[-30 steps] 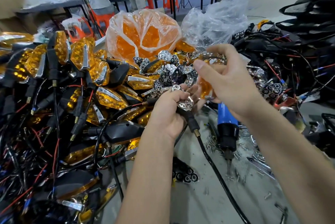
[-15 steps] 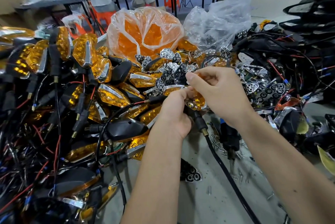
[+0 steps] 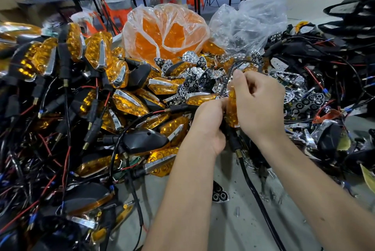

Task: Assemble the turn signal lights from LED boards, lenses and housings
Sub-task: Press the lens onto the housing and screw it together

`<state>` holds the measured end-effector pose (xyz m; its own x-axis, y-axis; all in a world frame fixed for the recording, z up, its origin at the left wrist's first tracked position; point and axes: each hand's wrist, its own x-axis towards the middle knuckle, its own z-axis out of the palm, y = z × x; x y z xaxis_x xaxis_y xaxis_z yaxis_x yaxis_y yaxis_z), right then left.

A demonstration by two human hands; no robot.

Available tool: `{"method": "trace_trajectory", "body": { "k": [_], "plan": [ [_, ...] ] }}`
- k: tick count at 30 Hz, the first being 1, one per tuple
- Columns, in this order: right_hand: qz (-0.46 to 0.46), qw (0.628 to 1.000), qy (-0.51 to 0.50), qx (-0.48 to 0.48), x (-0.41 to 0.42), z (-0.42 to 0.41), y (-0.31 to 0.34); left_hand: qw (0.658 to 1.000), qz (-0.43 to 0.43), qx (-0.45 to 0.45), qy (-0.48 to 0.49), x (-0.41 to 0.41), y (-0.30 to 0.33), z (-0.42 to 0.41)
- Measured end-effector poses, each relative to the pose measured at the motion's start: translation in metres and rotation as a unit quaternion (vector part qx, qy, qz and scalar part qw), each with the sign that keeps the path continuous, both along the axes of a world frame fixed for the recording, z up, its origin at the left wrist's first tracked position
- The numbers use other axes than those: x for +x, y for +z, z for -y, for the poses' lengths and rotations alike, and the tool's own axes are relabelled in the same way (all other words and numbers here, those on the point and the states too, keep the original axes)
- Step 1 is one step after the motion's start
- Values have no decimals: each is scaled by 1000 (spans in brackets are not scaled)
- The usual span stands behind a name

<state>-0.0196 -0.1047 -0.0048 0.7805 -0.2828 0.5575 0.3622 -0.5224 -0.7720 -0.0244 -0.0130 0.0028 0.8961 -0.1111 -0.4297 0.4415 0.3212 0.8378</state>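
Observation:
My left hand [image 3: 207, 126] grips a black housing whose rubber stem [image 3: 233, 139] and black cable [image 3: 255, 191] hang down toward me. My right hand [image 3: 257, 104] holds an amber lens [image 3: 231, 108] against that housing, fingers curled over it; the housing body is mostly hidden between the two hands. A thin black wire [image 3: 229, 74] loops up above my right thumb. Chrome LED reflector boards [image 3: 194, 82] lie in a heap just behind my hands.
Finished amber-and-black signal lights [image 3: 97, 53] with red and black wires pile up on the left. A bag of amber lenses [image 3: 164, 33] and a clear bag [image 3: 249, 25] stand behind. Black wired housings [image 3: 334, 63] fill the right. Loose screws [image 3: 269, 173] dot the grey table. Two people stand at far tables.
My right hand came down from its raised position and brought the amber lens onto the housing in my left hand. The chrome reflector seen earlier is now covered. The blue screwdriver is hidden.

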Motion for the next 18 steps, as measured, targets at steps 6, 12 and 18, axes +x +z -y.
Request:
{"method": "trace_trajectory", "body": {
  "k": [6,12,18],
  "plan": [
    [-3,1000,-2,-11,-1,-6,3,1000,9,14,3,1,-1,1],
    [-28,999,40,-6,0,-10,1,1000,-1,-13,17,6,-6,3],
    [-97,989,114,18,3,-6,-3,997,33,-71,9,5,-8,1]
  ]
}}
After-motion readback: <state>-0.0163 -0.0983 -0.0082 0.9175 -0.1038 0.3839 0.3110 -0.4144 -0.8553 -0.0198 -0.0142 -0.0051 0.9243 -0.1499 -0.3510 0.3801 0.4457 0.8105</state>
